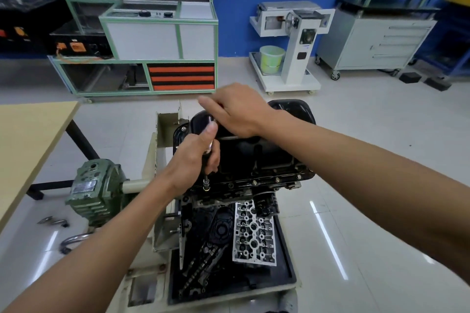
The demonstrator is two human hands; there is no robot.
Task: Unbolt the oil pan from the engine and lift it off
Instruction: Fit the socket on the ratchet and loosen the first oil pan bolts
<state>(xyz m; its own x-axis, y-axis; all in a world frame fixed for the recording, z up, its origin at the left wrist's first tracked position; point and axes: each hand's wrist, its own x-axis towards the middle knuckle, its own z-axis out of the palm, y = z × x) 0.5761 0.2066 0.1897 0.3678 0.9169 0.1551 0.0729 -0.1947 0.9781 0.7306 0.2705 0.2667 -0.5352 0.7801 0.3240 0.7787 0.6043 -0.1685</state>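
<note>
Black oil pan (244,152) beside the grip — silver socket driver (206,181) inside it; green gearbox (94,185) left, orange-and-black striped drawers (181,76) beyond.

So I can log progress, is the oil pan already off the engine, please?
No, the oil pan sits on the engine, with bolts showing along its near flange.

Black oil pan (254,157) sits atop engine on stand, flange bolts (254,182) along near edge; L hand (190,162) grips upright socket driver (206,180), thumb up along shaft, socket on bolt at near-left flange corner; R hand (236,111), blurred, curls over driver's top end; oil filter (265,204) just below flange; cyl. head (254,233) lies in black tray (290,274); green gearbox (94,188) left of stand; tan tabletop (30,139) far left.
</note>
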